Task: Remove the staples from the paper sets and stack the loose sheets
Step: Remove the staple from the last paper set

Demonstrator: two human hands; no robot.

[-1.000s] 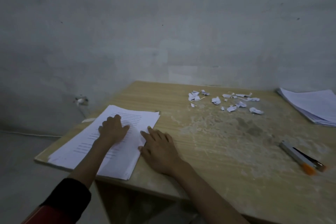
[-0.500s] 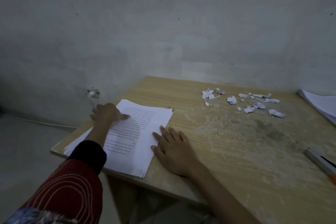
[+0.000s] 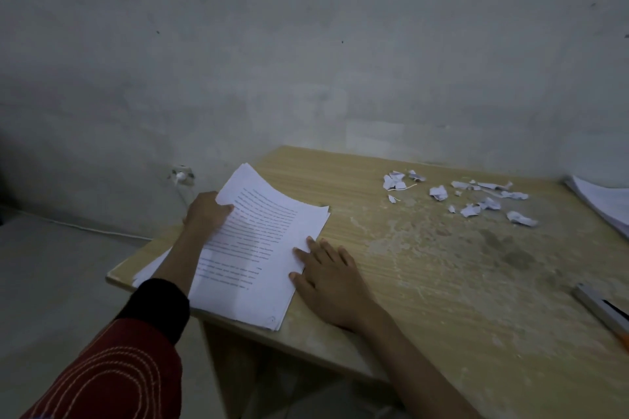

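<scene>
A stack of printed white sheets [image 3: 262,258] lies at the left end of the wooden table [image 3: 425,282]. My left hand [image 3: 206,214] grips the far left edge of the top sheets and lifts that corner, so the paper curls upward. My right hand [image 3: 328,277] lies flat with straight fingers, its fingertips pressing on the right edge of the stack. A second pile of white paper [image 3: 602,201] sits at the table's far right edge, partly cut off by the frame.
Several torn, crumpled paper scraps [image 3: 469,196] are scattered at the back of the table. A grey tool with an orange tip [image 3: 602,311] lies at the right edge. A wall socket with a cable [image 3: 182,175] is behind the table's left corner.
My left hand has slid from the middle of the page to its far left edge and curled round it, raising that corner. My right hand stays pressed on the stack's right edge.
</scene>
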